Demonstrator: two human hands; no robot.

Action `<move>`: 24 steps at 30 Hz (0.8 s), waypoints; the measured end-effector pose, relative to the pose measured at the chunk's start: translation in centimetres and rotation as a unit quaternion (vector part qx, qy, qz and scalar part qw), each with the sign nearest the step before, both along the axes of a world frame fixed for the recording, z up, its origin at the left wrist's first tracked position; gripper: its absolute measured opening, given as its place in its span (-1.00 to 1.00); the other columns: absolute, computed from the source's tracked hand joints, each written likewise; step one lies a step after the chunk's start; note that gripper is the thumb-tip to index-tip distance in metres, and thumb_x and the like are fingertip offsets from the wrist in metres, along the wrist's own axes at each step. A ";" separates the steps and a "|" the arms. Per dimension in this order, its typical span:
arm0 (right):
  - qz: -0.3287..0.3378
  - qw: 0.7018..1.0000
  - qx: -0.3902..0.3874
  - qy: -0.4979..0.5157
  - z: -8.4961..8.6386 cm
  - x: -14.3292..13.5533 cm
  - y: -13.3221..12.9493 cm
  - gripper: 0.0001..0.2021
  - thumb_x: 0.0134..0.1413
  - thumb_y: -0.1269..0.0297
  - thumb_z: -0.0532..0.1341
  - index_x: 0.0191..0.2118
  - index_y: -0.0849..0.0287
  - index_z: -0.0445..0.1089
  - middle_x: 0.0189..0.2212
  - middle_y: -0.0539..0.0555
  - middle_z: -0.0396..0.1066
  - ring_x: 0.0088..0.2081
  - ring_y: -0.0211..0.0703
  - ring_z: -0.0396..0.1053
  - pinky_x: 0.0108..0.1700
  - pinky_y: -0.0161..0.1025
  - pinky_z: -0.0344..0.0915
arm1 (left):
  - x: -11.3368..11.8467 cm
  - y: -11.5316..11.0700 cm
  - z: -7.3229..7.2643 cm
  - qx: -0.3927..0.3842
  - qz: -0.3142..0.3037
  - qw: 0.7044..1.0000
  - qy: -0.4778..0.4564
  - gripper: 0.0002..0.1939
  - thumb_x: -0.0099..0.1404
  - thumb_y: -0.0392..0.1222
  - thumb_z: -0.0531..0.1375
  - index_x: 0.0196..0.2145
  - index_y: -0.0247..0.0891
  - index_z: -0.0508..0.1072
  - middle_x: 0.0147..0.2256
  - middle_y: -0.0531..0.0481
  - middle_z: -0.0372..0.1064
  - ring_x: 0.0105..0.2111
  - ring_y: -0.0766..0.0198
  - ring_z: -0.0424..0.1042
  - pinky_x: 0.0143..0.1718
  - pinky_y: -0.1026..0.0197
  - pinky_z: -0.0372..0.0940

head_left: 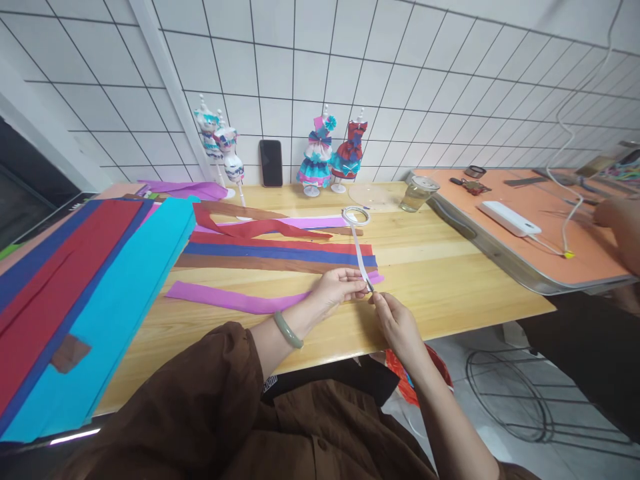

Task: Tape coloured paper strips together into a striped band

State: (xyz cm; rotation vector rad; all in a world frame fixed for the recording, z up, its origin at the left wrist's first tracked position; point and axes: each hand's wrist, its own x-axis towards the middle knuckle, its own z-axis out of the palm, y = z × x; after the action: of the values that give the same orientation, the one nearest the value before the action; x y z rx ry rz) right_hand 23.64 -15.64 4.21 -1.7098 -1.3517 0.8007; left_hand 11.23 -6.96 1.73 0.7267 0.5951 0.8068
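My left hand (pixel 336 291) pinches the loose end of a narrow white tape strip (pixel 359 257). That strip runs up to a tape roll (pixel 357 215) lying flat on the wooden table. Close beside it, my right hand (pixel 397 320) is closed on a small dark-bladed tool (pixel 370 285), whose tip meets the tape; my fingers hide most of it. A purple crepe paper strip (pixel 240 298) passes behind my left hand. Beyond lie red (pixel 300 247), blue (pixel 280 253) and brown (pixel 270 263) strips.
Wide folded paper sheets (pixel 135 287) cover the table's left side. Small dress forms (pixel 316 160), a phone (pixel 271 163) and a lidded glass (pixel 419 193) stand along the back. On the orange table (pixel 540 227) at right lies a white power strip (pixel 509 219); another person's arm (pixel 620 227) rests there.
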 end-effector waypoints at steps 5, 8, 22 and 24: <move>-0.004 1.000 0.005 0.004 -0.2 -0.1 -0.1 -0.56 0.06 -0.15 0.00 -0.39 0.15 0.34 -0.68 -0.01 0.23 -0.60 -0.20 0.19 -0.57 -0.30 0.08 | 0.0 0.1 -0.2 0.002 -0.003 1.000 -0.002 -0.70 -0.03 -0.38 0.34 -0.29 -0.40 0.40 -0.42 -0.03 0.41 -0.45 0.34 0.43 -0.23 0.15 0.28; -0.003 1.000 0.014 0.011 -0.4 -0.2 -0.1 -0.53 0.06 -0.16 -0.01 -0.36 0.18 0.36 -0.68 -0.02 0.22 -0.60 -0.21 0.19 -0.58 -0.31 0.09 | 0.0 0.0 -0.2 0.004 -0.005 1.000 -0.008 -0.71 -0.02 -0.40 0.33 -0.30 -0.40 0.40 -0.43 -0.04 0.41 -0.45 0.34 0.42 -0.23 0.14 0.28; 0.009 1.000 -0.001 0.029 -0.7 0.1 -0.3 -0.52 0.08 -0.14 -0.01 -0.30 0.22 0.37 -0.69 -0.03 0.21 -0.63 -0.23 0.18 -0.60 -0.32 0.07 | 0.1 -0.2 -0.1 0.004 -0.014 1.000 -0.020 -0.74 0.00 -0.44 0.29 -0.30 -0.39 0.40 -0.44 -0.01 0.41 -0.45 0.37 0.41 -0.26 0.21 0.28; 0.010 0.999 0.002 0.034 -0.7 0.0 -0.1 -0.52 0.08 -0.13 -0.01 -0.29 0.22 0.37 -0.70 -0.03 0.20 -0.63 -0.22 0.18 -0.60 -0.32 0.06 | 0.1 -0.2 -0.1 0.007 -0.017 1.000 -0.022 -0.74 0.00 -0.44 0.29 -0.30 -0.40 0.40 -0.44 -0.02 0.41 -0.44 0.36 0.42 -0.26 0.21 0.28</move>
State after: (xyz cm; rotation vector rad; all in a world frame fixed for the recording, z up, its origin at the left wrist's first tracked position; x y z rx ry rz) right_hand 23.65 -15.73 3.49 -1.6535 -1.3250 0.8602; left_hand 11.34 -7.16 1.67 0.7274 0.5367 0.7944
